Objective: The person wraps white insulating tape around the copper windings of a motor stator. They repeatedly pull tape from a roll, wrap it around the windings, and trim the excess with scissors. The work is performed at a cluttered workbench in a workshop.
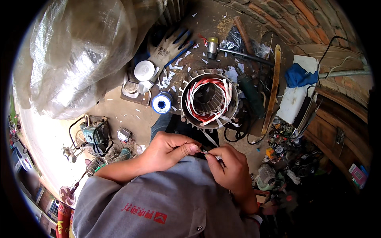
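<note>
My left hand (174, 150) and my right hand (224, 164) meet in front of the grey shirt, both closed in a pinch on a small wire piece (203, 151); its exact form is too small to tell. A white strip (209, 137) runs up from near my fingers to a finned metal stator (183, 95), which holds red and white coils (204, 118) on the worn bench. Left of the stator lie a blue-rimmed spool (161, 111), rolls of white tape (144, 71) and a work glove (164, 51).
Right of the stator are a dark green tool (250, 95), a wooden strip (272, 91) and a blue cloth (299, 75). Plastic sheeting (71, 55) covers the upper left. A green machine (93, 135) stands lower left. Mixed parts (281, 150) crowd the right beside a brick wall (309, 20).
</note>
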